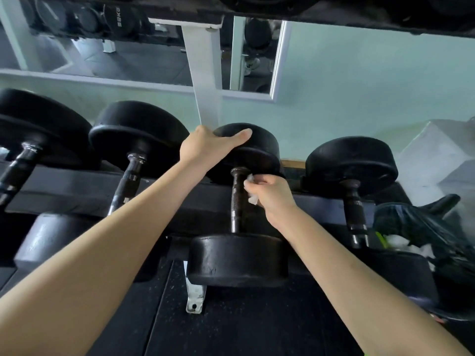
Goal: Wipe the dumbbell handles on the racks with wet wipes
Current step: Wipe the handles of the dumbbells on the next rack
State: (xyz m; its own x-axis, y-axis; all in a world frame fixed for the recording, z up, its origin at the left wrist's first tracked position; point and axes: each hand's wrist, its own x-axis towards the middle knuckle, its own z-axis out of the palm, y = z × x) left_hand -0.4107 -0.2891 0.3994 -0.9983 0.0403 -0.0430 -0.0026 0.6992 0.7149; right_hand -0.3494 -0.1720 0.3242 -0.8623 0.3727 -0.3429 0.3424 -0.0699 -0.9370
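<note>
**Now wiping the handle of the middle dumbbell**

Left of the middle dumbbell [237, 260], two more dumbbells [133, 132] lie on the same rack [77, 191]. I cannot tell if their handles are clean yet.

Next comes the left hand [205, 147]. It sits on top of the middle dumbbell's far head. The thumb lies flat along the top and the fingers bend over the back edge, out of sight. It looks like it holds the weight so it does not roll.

Then comes the handle [236, 201], the dark bar between the two round heads of the middle dumbbell. It points away from the person.

Just right of the handle is the wet wipe [253, 200], a small white wad. The right hand [270, 194] pinches it with curled fingers and presses it on the right side of the handle, near the far end. The two hands are apart, one above the handle and one beside it.

So the step in hand is rubbing this one handle. I think the wipe should slide down the bar toward the near head, and go around it too, since only one side is touched now. The left hand should keep a firm hold while this is done.

Right of the middle dumbbell, one more dumbbell [352, 160] waits on the rack. It is likely next. Past it lies a black bag [424, 227] with some white bits inside.
</note>
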